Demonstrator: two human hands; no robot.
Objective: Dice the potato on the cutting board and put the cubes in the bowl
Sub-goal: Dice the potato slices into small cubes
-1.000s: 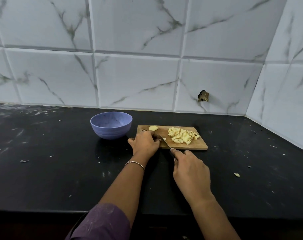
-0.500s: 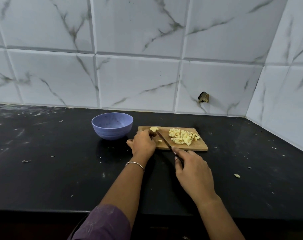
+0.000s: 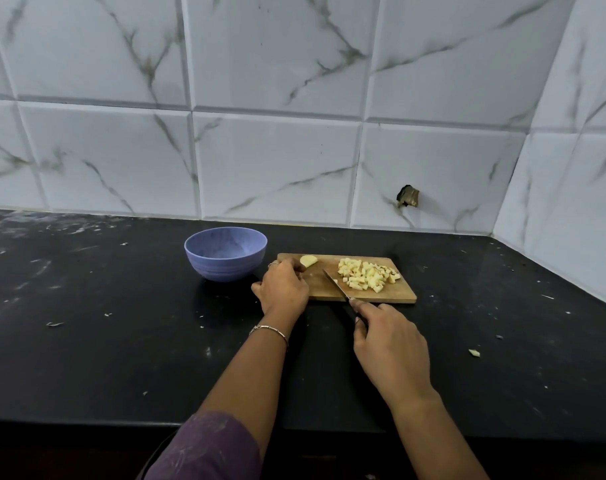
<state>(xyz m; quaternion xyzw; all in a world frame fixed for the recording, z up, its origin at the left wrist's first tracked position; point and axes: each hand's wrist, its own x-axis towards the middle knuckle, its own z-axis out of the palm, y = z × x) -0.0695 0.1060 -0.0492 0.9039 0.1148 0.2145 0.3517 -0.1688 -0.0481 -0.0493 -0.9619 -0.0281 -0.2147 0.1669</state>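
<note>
Nearest the viewer, a purple sleeve (image 3: pixel 208 445) covers the upper left arm, and both bare forearms reach forward over a black tabletop (image 3: pixel 87 341) flecked with pale scraps. A thin bracelet (image 3: pixel 268 330) circles the left wrist. The right hand (image 3: pixel 388 344) is just short of the near edge of a wooden cutting board (image 3: pixel 403 295), its grip curled round the dark handle of a knife (image 3: pixel 334 284). The blade slants away and to the left over the middle of the board, with one small cube beside it. The left hand (image 3: pixel 282 289) rests at the board's left end with its fingers curled downward. A ring (image 3: pixel 273 264) shows on one finger. Its grip faces away from the camera, so whether it pinches anything cannot be told. Just past its fingertips, at the far left corner of the board, lies an uncut potato piece (image 3: pixel 308 260). A heap of pale yellow potato cubes (image 3: pixel 365 278) sits on the right half of the board. One stray potato bit (image 3: pixel 474 353) lies on the tabletop well to the right. A lavender-blue bowl (image 3: pixel 225 268) stands on the tabletop just beside the board's left end. Behind everything rises a white marbled tile wall (image 3: pixel 277 161) with a small dark hole (image 3: pixel 408 195) above the board.
</note>
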